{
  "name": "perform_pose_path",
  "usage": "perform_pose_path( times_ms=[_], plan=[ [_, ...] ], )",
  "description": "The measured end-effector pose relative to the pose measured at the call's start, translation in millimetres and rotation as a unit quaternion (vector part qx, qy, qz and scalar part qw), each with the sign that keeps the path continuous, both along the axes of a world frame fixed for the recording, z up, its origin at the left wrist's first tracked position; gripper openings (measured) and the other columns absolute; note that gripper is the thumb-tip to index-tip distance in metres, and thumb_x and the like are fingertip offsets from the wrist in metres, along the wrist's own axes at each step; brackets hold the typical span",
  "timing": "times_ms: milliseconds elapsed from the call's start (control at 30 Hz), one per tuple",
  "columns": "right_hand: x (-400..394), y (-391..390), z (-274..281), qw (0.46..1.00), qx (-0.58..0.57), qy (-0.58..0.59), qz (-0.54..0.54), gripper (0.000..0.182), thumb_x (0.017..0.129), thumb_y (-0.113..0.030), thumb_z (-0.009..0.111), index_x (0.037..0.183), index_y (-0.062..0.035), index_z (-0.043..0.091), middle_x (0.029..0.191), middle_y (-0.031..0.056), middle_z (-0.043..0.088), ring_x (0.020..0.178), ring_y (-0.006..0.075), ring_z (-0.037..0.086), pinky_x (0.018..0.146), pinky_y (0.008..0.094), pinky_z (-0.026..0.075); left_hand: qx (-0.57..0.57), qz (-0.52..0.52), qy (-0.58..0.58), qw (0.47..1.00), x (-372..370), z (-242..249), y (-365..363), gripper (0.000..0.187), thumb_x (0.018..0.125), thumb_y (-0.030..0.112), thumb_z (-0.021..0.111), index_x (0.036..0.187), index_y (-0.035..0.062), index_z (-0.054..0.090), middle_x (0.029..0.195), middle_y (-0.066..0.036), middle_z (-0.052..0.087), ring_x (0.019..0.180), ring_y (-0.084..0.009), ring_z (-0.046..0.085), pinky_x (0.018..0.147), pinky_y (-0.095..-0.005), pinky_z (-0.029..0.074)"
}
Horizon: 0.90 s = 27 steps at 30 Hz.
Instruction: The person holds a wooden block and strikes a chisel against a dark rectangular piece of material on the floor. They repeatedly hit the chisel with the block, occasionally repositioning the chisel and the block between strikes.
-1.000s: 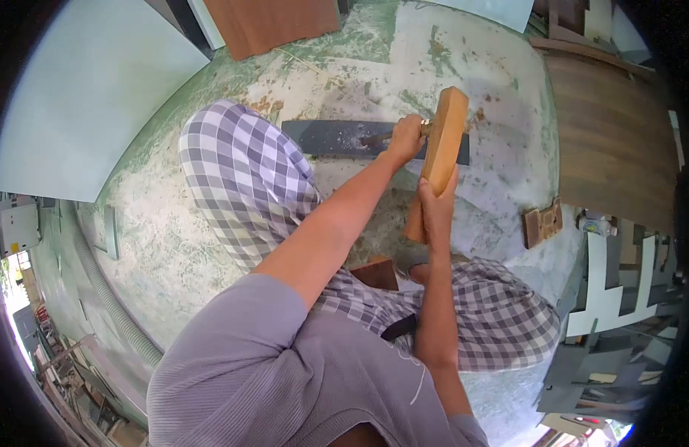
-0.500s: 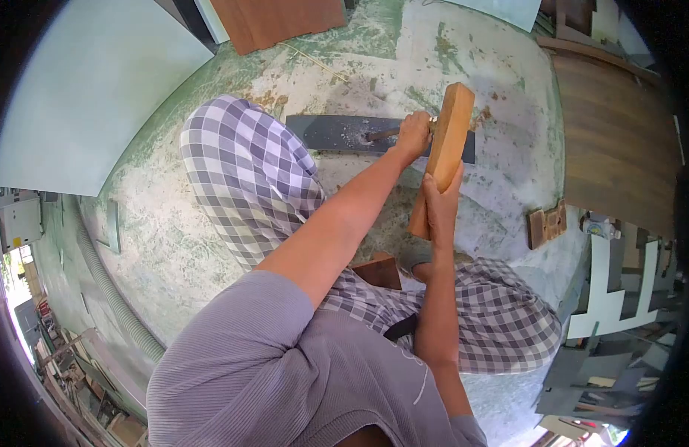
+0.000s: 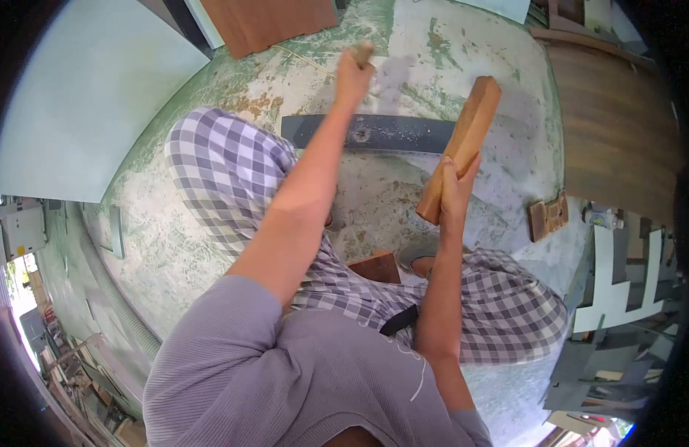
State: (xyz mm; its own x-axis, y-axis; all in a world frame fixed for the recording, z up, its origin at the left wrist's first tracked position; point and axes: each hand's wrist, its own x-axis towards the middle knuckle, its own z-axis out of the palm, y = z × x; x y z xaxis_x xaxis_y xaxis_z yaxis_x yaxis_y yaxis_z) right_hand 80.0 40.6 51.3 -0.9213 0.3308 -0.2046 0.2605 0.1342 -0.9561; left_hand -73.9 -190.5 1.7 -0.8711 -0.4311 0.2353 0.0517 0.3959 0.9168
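Note:
My left hand [image 3: 350,80] is closed around a chisel [image 3: 364,52], held up past the far edge of a long dark grey board [image 3: 408,135]. The chisel's light handle end shows above my fist; its blade is hidden. The board lies flat on the floor, with a rough pale mark and scattered chips on its face. My right hand [image 3: 457,190] grips a long wooden block [image 3: 472,123] near its lower end. The block is tilted, its far end overlapping the board's right end from my viewpoint.
My checked trouser legs [image 3: 221,175] bend on either side. A small brown wood piece [image 3: 375,268] lies between them, and another wood block [image 3: 547,217] is at the right. A large pale panel [image 3: 98,97], brown boards [image 3: 616,134], offcuts [image 3: 620,283] and a grey hose [image 3: 117,283] surround the floor.
My left hand has lifted the chisel off the board and moved it left and away from me. The block in my right hand has shifted slightly right and tilted more.

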Motion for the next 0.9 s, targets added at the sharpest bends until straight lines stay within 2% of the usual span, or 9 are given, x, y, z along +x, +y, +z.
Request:
perform_pose_path(
  times_ms=[67,133,167,300,433,533,633,700,900],
  plan=[
    [0.2,-1.6,-2.3,1.000,-0.009,-0.021,0.000,0.078,0.084,-0.024,0.063,0.145,-0.0029,0.019,0.131,0.0200,0.044,0.117,0.0274,0.047,0.098,0.0351,0.038,-0.004,0.007,-0.013,1.000,-3.9,15.3,-23.8,0.035,0.069,0.020,0.068,0.093,-0.0019,0.055,0.081,-0.023,0.062,0.078,-0.0374,0.063,0.067,-0.0411,0.049],
    [0.5,-4.8,-3.7,0.999,-0.017,-0.039,0.002,0.080,0.083,-0.025,0.064,0.145,-0.0030,0.019,0.132,0.0204,0.044,0.117,0.0277,0.047,0.098,0.0350,0.038,-0.065,-0.073,-0.185,0.978,-14.4,4.9,-33.5,0.042,0.067,0.029,0.069,0.095,-0.0006,0.060,0.083,-0.024,0.065,0.082,-0.0376,0.065,0.071,-0.0415,0.050],
    [1.3,-6.0,-4.5,0.998,-0.026,-0.060,0.006,0.082,0.083,-0.026,0.064,0.146,-0.0030,0.018,0.132,0.0203,0.044,0.116,0.0277,0.047,0.097,0.0349,0.038,-0.199,-0.113,-0.195,0.954,-13.9,-13.7,-28.9,0.045,0.067,0.034,0.069,0.097,0.0018,0.063,0.081,-0.023,0.067,0.084,-0.0371,0.066,0.074,-0.0440,0.051],
    [8.4,-7.0,-5.5,0.997,-0.041,-0.069,0.004,0.084,0.082,-0.028,0.065,0.146,-0.0027,0.017,0.132,0.0198,0.044,0.115,0.0281,0.048,0.095,0.0345,0.039,-0.387,-0.253,-0.294,0.836,22.5,-90.4,-15.0,0.043,0.066,0.028,0.073,0.100,0.0050,0.064,0.110,-0.019,0.060,0.099,-0.0351,0.061,0.084,-0.0425,0.050],
    [14.0,-4.6,0.0,0.994,-0.062,-0.083,0.019,0.083,0.083,-0.026,0.064,0.146,-0.0023,0.017,0.130,0.0190,0.045,0.113,0.0276,0.049,0.094,0.0344,0.040,-0.366,-0.270,-0.374,0.808,29.9,-124.3,-26.6,0.042,0.066,0.025,0.074,0.102,0.0048,0.064,0.120,-0.018,0.052,0.104,-0.0352,0.058,0.087,-0.0410,0.049],
    [7.9,-6.5,-7.5,0.995,-0.050,-0.083,0.024,0.081,0.083,-0.025,0.062,0.146,-0.0032,0.017,0.127,0.0181,0.047,0.110,0.0268,0.051,0.091,0.0350,0.042,-0.325,-0.288,-0.397,0.809,26.5,-114.7,-35.3,0.045,0.066,0.027,0.074,0.103,0.0032,0.064,0.116,-0.019,0.057,0.101,-0.0352,0.059,0.085,-0.0420,0.050],
    [7.0,-8.2,-18.0,0.997,-0.031,-0.072,0.026,0.081,0.082,-0.025,0.062,0.146,-0.0046,0.017,0.125,0.0178,0.048,0.108,0.0266,0.052,0.089,0.0361,0.043,-0.359,-0.353,-0.419,0.756,24.0,-121.4,-42.5,0.047,0.065,0.028,0.073,0.104,0.0033,0.065,0.112,-0.020,0.061,0.100,-0.0349,0.061,0.084,-0.0426,0.051],
    [6.7,-12.1,-1.0,0.992,-0.073,-0.079,0.064,0.081,0.081,-0.027,0.063,0.146,-0.0061,0.018,0.127,0.0194,0.048,0.110,0.0282,0.053,0.090,0.0368,0.043,-0.381,-0.361,-0.420,0.740,26.8,-113.3,-36.0,0.053,0.065,0.034,0.073,0.105,0.0012,0.064,0.096,-0.019,0.067,0.088,-0.0338,0.064,0.077,-0.0418,0.052],
    [7.2,-19.3,-6.2,0.993,-0.038,-0.100,0.054,0.082,0.081,-0.031,0.064,0.145,-0.0061,0.020,0.126,0.0218,0.049,0.110,0.0310,0.054,0.090,0.0374,0.043,-0.334,-0.413,-0.480,0.698,34.0,-78.8,-14.6,0.053,0.065,0.034,0.073,0.104,-0.0002,0.064,0.096,-0.017,0.067,0.086,-0.0313,0.064,0.074,-0.0397,0.051]
  ],
)
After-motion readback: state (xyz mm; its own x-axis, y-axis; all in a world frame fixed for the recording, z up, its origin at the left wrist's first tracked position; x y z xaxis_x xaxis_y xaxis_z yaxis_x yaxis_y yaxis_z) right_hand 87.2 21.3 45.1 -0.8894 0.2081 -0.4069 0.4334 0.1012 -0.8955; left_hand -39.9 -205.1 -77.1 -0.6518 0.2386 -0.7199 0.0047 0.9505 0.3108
